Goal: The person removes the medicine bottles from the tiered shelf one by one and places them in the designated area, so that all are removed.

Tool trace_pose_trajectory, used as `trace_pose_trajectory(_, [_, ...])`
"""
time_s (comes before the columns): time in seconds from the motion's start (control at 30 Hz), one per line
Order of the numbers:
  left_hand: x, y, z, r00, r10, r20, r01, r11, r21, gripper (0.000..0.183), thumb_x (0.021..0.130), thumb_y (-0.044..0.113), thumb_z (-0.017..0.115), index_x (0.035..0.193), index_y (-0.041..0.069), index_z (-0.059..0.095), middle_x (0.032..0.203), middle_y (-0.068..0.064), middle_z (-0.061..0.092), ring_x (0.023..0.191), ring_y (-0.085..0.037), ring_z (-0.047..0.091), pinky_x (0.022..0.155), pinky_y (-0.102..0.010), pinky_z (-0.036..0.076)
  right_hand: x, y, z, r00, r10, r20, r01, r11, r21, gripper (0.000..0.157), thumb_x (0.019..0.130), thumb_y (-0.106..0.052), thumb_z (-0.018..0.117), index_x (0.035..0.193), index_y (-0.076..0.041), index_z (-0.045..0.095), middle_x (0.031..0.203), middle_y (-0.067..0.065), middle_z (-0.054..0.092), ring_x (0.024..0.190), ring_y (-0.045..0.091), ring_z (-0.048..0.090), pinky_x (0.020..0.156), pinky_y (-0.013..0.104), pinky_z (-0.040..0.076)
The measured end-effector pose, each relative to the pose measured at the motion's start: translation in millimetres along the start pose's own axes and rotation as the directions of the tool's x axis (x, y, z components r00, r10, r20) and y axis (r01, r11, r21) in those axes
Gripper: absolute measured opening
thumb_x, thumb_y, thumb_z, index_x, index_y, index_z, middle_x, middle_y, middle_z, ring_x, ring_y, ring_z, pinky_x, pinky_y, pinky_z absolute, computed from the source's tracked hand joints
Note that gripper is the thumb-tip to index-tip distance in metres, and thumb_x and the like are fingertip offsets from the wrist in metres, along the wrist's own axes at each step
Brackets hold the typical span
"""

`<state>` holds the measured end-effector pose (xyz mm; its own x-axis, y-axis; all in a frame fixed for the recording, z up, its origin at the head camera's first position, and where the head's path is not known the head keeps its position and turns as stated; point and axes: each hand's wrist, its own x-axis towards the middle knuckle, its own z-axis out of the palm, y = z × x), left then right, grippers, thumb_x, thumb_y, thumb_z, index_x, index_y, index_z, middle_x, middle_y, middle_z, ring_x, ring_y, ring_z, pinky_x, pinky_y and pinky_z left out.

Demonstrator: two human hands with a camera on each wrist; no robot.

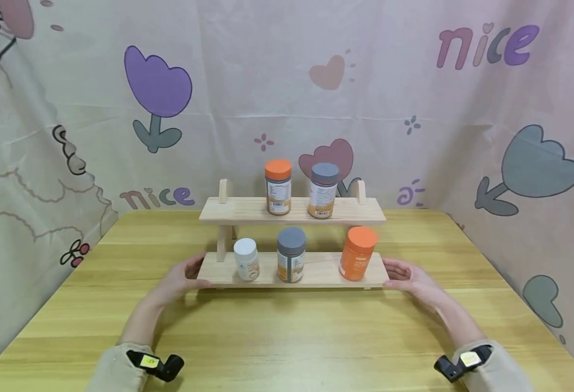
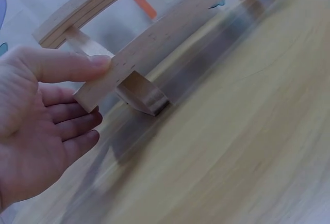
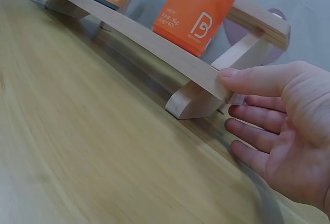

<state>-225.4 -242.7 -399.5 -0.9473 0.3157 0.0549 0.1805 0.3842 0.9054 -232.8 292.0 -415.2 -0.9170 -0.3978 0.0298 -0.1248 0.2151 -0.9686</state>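
A two-tier wooden display shelf (image 1: 321,271) stands at the middle of the table. My left hand (image 1: 181,279) grips the left end of its lower board, thumb on the front edge and fingers round the end. At the opposite end, my right hand (image 1: 411,279) holds the board the same way. The lower tier bears a small white bottle (image 1: 246,259), a grey-capped bottle (image 1: 291,255) and an orange bottle (image 1: 358,253). On the upper tier are an orange-capped bottle (image 1: 278,187) and another grey-capped bottle (image 1: 323,190). Whether the shelf's feet touch the table, I cannot tell.
The wood-grain table (image 1: 287,337) spreads in front of the shelf and to both sides. Behind it hangs a pale printed cloth (image 1: 248,71) with flowers and hearts, which also runs along the left and right sides.
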Motion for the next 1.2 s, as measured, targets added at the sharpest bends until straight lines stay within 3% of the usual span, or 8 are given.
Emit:
trace_pose_trajectory(0.17, [-10.7,-2.4,-16.1,0.999,-0.033,-0.009,0.033,0.998,0.049,0.082,0.082,0.009,0.068,0.139,-0.017,0.016,0.143,-0.036,0.02,0.13,-0.047,0.025,0.103,-0.049,0.024,8.6,-5.2,12.3,0.999,-0.005,0.035,0.004,1.0,0.004,0.07,0.083,-0.006,0.066,0.136,0.016,0.026,0.137,0.035,0.033,0.126,0.045,0.034,0.093,0.02,0.04])
trace_pose_trajectory(0.37, [-18.4,-5.5,-30.7,0.999,-0.042,0.005,0.042,0.998,0.036,0.082,0.083,0.009,0.067,0.14,-0.016,0.014,0.144,-0.036,0.016,0.131,-0.048,0.021,0.102,-0.037,0.031,15.9,-9.2,26.4,0.999,0.019,0.029,-0.019,1.0,0.01,0.073,0.082,-0.008,0.068,0.137,0.015,0.026,0.137,0.033,0.034,0.126,0.045,0.035,0.099,0.033,0.039])
trace_pose_trajectory(0.53, [-25.8,-13.1,-39.5,0.999,-0.04,0.017,0.04,0.999,0.012,0.081,0.085,0.01,0.064,0.142,-0.014,0.012,0.145,-0.035,0.013,0.131,-0.049,0.017,0.091,-0.01,0.033,21.4,-10.4,37.1,0.999,0.034,0.025,-0.034,0.999,0.016,0.073,0.081,-0.008,0.068,0.138,0.013,0.027,0.138,0.032,0.036,0.126,0.043,0.036,0.101,0.038,0.036])
trace_pose_trajectory(0.6, [-27.7,-16.1,-42.3,0.999,-0.037,0.017,0.037,0.999,-0.008,0.081,0.085,0.008,0.063,0.142,-0.014,0.01,0.145,-0.035,0.012,0.131,-0.05,0.016,0.085,-0.005,0.032,23.6,-10.7,40.8,0.999,0.034,0.029,-0.034,0.999,0.019,0.073,0.081,-0.009,0.069,0.138,0.012,0.028,0.137,0.031,0.037,0.126,0.042,0.037,0.101,0.039,0.037])
trace_pose_trajectory(1.2, [-26.6,-19.1,-48.3,0.998,-0.047,0.029,0.048,0.998,-0.039,0.082,0.085,0.009,0.063,0.142,-0.014,0.007,0.145,-0.036,0.008,0.132,-0.05,0.012,0.086,-0.006,0.033,25.8,-12.1,45.4,0.999,0.006,0.043,-0.007,1.0,0.02,0.071,0.082,-0.009,0.068,0.136,0.014,0.029,0.135,0.032,0.039,0.123,0.042,0.04,0.098,0.035,0.04])
